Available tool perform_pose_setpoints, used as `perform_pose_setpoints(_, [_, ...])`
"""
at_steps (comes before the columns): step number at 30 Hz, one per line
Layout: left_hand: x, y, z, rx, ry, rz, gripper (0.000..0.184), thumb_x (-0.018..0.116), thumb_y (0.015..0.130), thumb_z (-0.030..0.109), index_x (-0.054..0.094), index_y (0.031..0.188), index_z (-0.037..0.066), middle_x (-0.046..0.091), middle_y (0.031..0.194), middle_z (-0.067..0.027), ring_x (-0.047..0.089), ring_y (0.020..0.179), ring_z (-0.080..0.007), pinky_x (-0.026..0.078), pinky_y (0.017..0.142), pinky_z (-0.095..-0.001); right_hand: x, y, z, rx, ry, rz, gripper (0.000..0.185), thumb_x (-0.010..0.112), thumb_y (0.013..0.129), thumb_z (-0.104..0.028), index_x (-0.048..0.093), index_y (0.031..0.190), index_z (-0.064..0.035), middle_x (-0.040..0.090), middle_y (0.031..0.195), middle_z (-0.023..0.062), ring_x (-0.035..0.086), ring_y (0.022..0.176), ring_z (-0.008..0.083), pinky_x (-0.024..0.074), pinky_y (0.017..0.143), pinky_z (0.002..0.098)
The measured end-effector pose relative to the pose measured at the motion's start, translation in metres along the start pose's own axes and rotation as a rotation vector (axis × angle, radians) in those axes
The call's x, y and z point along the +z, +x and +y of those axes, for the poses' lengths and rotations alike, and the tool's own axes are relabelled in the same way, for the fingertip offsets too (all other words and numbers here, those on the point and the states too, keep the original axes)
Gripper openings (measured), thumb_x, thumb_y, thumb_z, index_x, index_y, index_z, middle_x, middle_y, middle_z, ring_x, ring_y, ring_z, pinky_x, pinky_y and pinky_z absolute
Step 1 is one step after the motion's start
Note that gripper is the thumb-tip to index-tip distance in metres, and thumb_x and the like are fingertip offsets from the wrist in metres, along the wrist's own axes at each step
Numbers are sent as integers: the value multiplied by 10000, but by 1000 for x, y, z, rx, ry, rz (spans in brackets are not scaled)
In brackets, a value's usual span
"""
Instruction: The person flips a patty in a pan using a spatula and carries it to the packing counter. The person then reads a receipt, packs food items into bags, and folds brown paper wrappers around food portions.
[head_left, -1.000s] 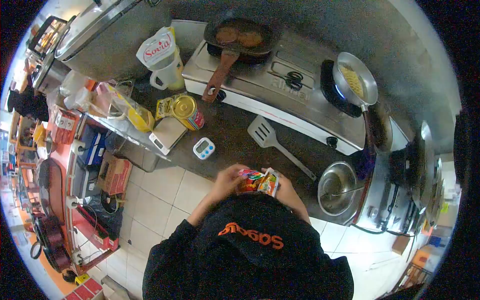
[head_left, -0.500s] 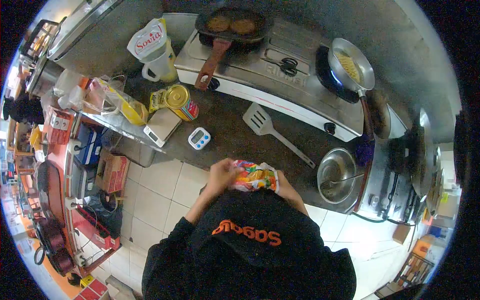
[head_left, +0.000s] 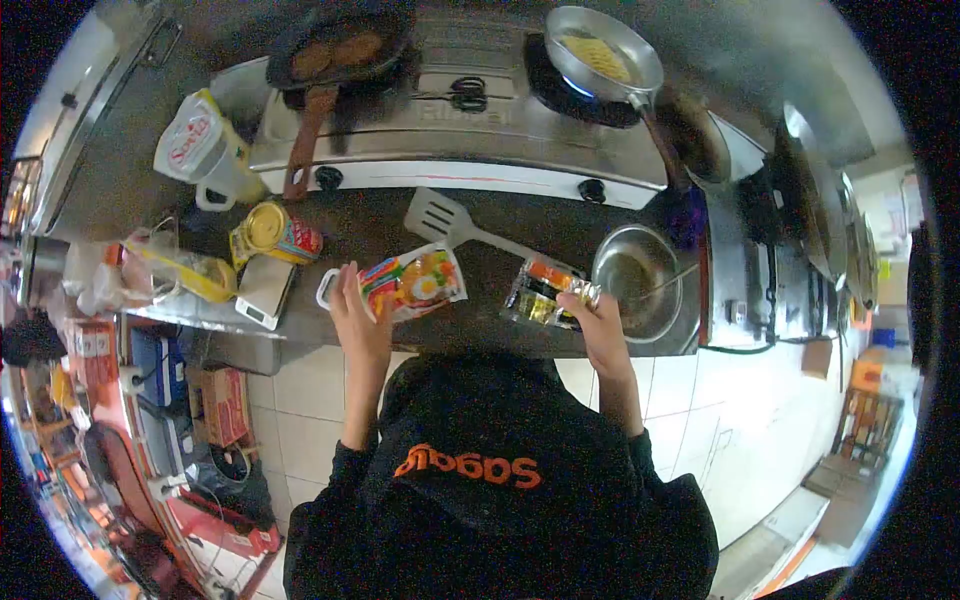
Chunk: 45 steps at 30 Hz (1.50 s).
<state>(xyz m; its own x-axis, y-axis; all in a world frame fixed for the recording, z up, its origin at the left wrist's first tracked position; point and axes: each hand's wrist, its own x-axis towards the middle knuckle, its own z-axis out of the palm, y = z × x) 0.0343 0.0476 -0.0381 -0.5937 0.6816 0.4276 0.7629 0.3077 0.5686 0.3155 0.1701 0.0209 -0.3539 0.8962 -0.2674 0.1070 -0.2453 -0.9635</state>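
My left hand [head_left: 362,325] is at the left edge of a colourful instant noodle packet [head_left: 425,283], gripping it with fingers pointing up. A fried egg is pictured on its front. The packet is over the dark counter's front part, partly covering the white timer [head_left: 326,290]. My right hand [head_left: 600,325] pinches a strip of seasoning sachets [head_left: 548,292], black, gold and orange, just left of the metal bowl [head_left: 640,250]. A fork leans in that bowl, its lower end hard to make out. Behind the packets lies a slotted spatula [head_left: 440,215].
On the gas stove [head_left: 450,145] are a dark pan [head_left: 340,55] with two brown patties, scissors [head_left: 468,94], and a silver pan [head_left: 625,65] of noodles over a blue flame. A can [head_left: 285,232], kitchen scale [head_left: 265,290] and jug [head_left: 225,185] stand left.
My hands have moved apart: the left has the noodle packet, the right now has sachets that were not visible before. The camera view has shifted, moving the counter and stove leftward and up.
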Motion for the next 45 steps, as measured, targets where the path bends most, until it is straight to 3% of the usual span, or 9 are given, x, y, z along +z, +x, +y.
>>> perform_pose_setpoints(3, [-20,5,54,193,-221,-247,497,682,816,175,488,1245,17,572,1130,-173,532,1077,-339,423,930,-386,2,-6,-3,97,16,-26,175,638,857,-98,647,981,25,653,876,27,578,800,92,451,734,266])
perform_pose_setpoints(6, [1,-1,92,-149,-803,-721,423,662,831,176,534,1182,-23,609,1039,-166,582,1000,-253,442,871,-311,18,-7,-4,0,-20,-110,189,644,861,-151,655,963,7,656,857,7,579,761,75,460,689,252])
perform_pose_setpoints(9, [21,4,94,-37,-654,-754,321,659,854,219,588,1059,-17,623,781,-153,588,666,-212,457,624,-316,15,-1,15,-18,-194,-149,264,620,884,-250,650,929,8,670,820,62,599,723,118,471,669,285])
perform_pose_setpoints(14, [12,5,84,-216,-547,-625,230,617,877,230,629,959,15,623,719,-130,576,604,-226,441,580,-317,-2,17,55,26,-481,-108,342,599,882,-320,611,939,17,646,741,147,617,658,208,469,631,332])
perform_pose_setpoints(23, [14,-18,103,564,-172,-390,513,748,716,346,549,1131,119,516,1183,-111,504,1061,-324,454,839,-432,33,11,4,-13,-167,-79,421,648,851,-153,436,1208,-88,611,695,52,569,605,133,461,572,263])
perform_pose_setpoints(29, [-2,-6,88,479,-269,-145,149,715,723,66,639,850,49,633,802,-59,612,721,-251,501,669,-323,68,46,-31,1,-274,-360,232,631,875,-268,589,980,-65,612,662,27,569,549,127,457,552,262])
perform_pose_setpoints(32, [-36,3,73,160,-521,-225,90,717,729,31,658,795,23,637,790,-87,627,714,-244,503,650,-305,77,117,-53,-520,-594,-101,214,574,912,-250,628,894,-44,628,693,55,603,652,117,467,620,273])
perform_pose_setpoints(36, [-83,12,48,-183,-565,-549,68,685,743,12,678,811,6,648,807,-133,644,728,-258,504,654,-314,104,242,-83,-1354,-1004,226,161,546,829,-115,658,926,-52,644,847,143,625,864,351,497,755,422])
perform_pose_setpoints(45, [-73,-12,38,-52,-276,-439,98,612,802,9,628,896,33,638,827,-152,637,762,-314,491,650,-363,117,276,-106,-605,-1459,-132,279,674,723,-178,625,954,-30,649,964,204,613,963,363,490,810,458])
